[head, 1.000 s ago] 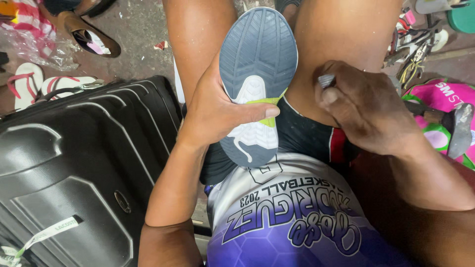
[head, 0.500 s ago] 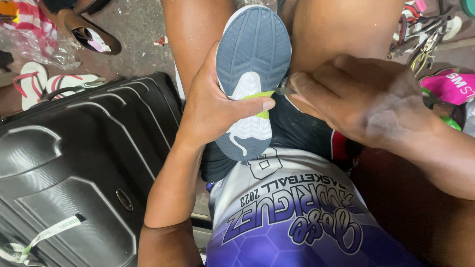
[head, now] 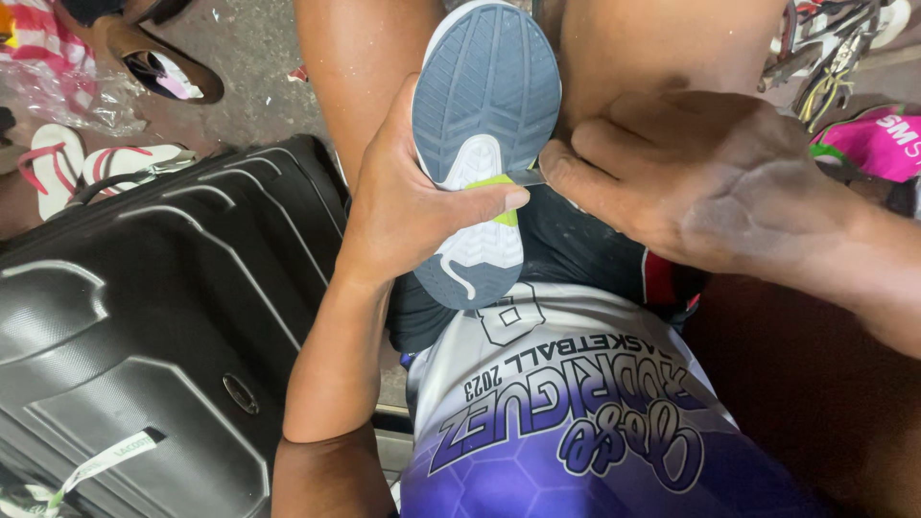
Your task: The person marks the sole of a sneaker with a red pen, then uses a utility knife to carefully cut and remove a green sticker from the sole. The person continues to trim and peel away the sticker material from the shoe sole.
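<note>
A black hard-shell suitcase (head: 144, 326) lies closed at the lower left, so nothing of its contents shows. A pale strip tag (head: 106, 459) with a green edge hangs from a slot near its lower corner. At the upper left, clear plastic wrap (head: 67, 91) holds a red-and-white striped thing; beside it on the floor (head: 249, 58) lie a brown sandal (head: 158, 58) and a white flip-flop (head: 106, 163) with red straps. At the right edge sits a pink package (head: 878, 144) with white lettering.

The shoe (head: 480, 144) stands sole-up between the person's bare knees, above the lap, its toe pointing away. The sole is grey-blue at toe and heel, white through the middle, with a yellow-green band across the waist.

The left hand (head: 408, 206) is curled about the shoe's left side, thumb lying across the yellow-green band and pressing on it, fingers hidden behind. The right hand (head: 691, 173) is closed tight, fingertips pinching a thin dark tool (head: 526, 177) whose tip meets the sole's right edge, just by the left thumb. The two hands nearly touch there.
</note>
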